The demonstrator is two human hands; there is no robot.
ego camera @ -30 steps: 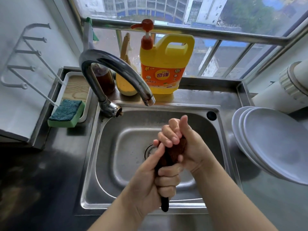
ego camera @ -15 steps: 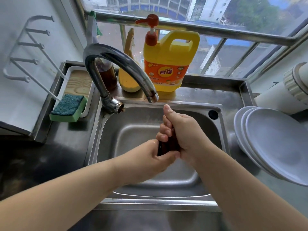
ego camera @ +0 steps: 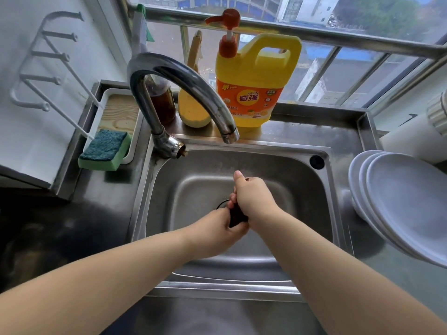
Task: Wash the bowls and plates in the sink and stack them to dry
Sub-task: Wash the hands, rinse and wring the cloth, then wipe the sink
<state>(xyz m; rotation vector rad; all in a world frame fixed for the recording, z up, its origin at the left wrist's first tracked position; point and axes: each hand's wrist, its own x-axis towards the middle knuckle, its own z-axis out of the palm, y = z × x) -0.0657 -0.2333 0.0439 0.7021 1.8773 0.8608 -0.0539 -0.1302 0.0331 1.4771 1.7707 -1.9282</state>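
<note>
- Gripping a dark object [ego camera: 235, 217] with both our left hand [ego camera: 217, 234] and right hand [ego camera: 254, 201] over the sink [ego camera: 321, 213] middle.
- Plates [ego camera: 406, 204] stacked at sink's right edge.

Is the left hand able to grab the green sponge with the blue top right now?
Probably not right away. The left hand is gripping a dark slim object over the steel sink, together with the right hand. Nothing blocks the way to the green sponge with the blue top; it must let go first.
</note>
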